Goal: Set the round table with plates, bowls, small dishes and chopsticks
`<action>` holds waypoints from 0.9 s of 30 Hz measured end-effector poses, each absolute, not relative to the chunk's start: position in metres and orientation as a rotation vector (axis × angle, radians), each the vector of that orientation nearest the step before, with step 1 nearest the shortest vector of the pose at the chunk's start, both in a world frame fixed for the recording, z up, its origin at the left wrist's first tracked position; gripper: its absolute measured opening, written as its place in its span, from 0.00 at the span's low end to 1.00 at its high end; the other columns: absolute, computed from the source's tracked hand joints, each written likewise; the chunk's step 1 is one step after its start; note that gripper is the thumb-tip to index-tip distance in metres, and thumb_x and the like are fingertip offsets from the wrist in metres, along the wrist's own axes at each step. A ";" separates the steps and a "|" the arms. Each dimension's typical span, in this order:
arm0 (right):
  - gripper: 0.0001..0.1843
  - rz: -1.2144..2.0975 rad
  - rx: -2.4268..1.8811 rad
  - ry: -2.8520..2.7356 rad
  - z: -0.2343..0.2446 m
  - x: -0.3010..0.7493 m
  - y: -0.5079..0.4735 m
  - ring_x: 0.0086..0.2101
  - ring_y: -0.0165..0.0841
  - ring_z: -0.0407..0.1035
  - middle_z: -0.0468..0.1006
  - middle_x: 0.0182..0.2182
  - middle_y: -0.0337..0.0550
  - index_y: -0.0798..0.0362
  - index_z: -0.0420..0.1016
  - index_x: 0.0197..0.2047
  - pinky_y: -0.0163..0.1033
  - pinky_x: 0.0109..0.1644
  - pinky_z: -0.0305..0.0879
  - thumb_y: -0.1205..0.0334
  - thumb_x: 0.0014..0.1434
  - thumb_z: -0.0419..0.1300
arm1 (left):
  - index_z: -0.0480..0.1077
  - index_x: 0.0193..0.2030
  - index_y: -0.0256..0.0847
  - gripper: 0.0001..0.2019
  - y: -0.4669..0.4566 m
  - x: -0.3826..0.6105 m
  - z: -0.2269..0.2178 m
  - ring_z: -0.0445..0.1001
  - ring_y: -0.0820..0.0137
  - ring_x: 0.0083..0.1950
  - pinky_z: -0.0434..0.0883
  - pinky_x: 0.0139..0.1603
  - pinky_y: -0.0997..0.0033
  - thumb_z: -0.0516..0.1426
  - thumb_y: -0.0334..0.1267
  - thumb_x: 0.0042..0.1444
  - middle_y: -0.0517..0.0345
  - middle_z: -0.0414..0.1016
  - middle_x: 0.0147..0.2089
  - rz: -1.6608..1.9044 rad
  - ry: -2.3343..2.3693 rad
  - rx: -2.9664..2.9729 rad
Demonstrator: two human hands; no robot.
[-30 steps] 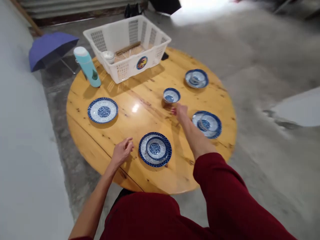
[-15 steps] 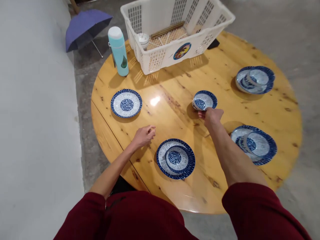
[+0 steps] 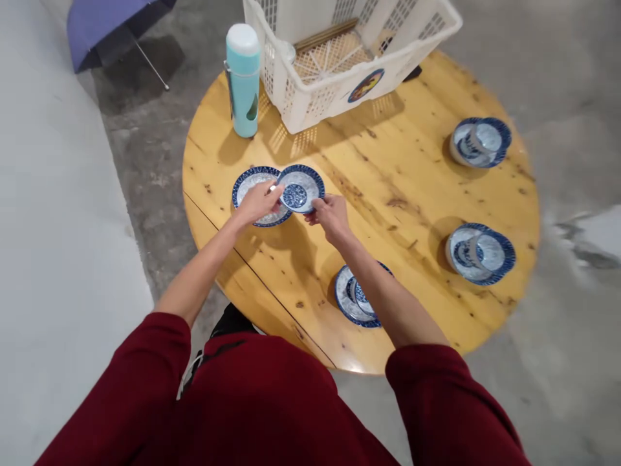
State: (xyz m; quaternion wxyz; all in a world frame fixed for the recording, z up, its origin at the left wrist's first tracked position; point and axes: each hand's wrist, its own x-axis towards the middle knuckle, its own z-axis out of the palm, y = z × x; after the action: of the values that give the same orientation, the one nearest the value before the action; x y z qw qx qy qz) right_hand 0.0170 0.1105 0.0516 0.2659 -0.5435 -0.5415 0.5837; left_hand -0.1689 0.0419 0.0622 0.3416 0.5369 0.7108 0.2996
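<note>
A small blue-and-white bowl [image 3: 303, 188] is held up between both hands, overlapping the right side of a patterned plate [image 3: 257, 173] on the table. My left hand [image 3: 261, 200] grips the bowl's left rim, above the plate. On the opposite side, my right hand [image 3: 330, 217] has its fingers closed round the lower right rim. Below my right forearm, another plate [image 3: 343, 301] with a bowl [image 3: 361, 299] on it is partly covered.
The round wooden table [image 3: 388, 213] also carries two plate-and-bowl sets at the right, one far [image 3: 480, 142] and one nearer [image 3: 480, 254]. A turquoise bottle [image 3: 244, 84] and white plastic basket [image 3: 320, 103] stand at the back. A purple umbrella [image 3: 107, 29] lies on the floor.
My right hand has carried the bowl leftward from mid-table to the left plate. My left hand has moved up and taken hold of the bowl too. The view has shifted.
</note>
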 end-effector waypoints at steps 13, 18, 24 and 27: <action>0.09 1.375 -1.611 -1.627 0.016 -0.036 0.092 0.19 0.31 0.68 0.69 0.17 0.35 0.51 0.66 0.28 0.32 0.21 0.64 0.67 0.60 0.55 | 0.77 0.37 0.36 0.10 0.049 -0.236 0.059 0.79 0.57 0.46 0.70 0.52 0.63 0.54 0.35 0.56 0.47 0.81 0.32 0.527 1.964 1.449; 0.05 1.374 -1.572 -1.677 0.008 -0.037 0.092 0.19 0.32 0.67 0.70 0.18 0.33 0.49 0.65 0.32 0.34 0.22 0.64 0.64 0.59 0.58 | 0.77 0.40 0.36 0.10 0.053 -0.239 0.050 0.78 0.55 0.48 0.68 0.50 0.63 0.56 0.33 0.54 0.47 0.81 0.35 0.504 1.961 1.439; 0.09 1.384 -1.523 -1.720 -0.001 -0.037 0.091 0.20 0.32 0.68 0.71 0.19 0.33 0.48 0.63 0.33 0.35 0.24 0.65 0.56 0.60 0.61 | 0.78 0.42 0.38 0.12 0.055 -0.246 0.036 0.77 0.54 0.51 0.65 0.51 0.62 0.55 0.33 0.54 0.47 0.81 0.37 0.529 1.960 1.452; 0.10 1.381 -1.542 -1.725 0.001 -0.037 0.090 0.21 0.33 0.69 0.71 0.18 0.33 0.47 0.62 0.32 0.35 0.24 0.65 0.57 0.60 0.61 | 0.78 0.42 0.40 0.12 0.056 -0.248 0.033 0.76 0.54 0.52 0.65 0.50 0.62 0.56 0.33 0.53 0.46 0.81 0.39 0.535 1.955 1.446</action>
State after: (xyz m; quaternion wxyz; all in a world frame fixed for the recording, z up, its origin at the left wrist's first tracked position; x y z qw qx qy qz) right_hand -0.0370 0.0900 0.0006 0.2216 -0.5580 -0.6243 0.4998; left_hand -0.2484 0.0564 0.0331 0.3202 0.5502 0.7438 0.2037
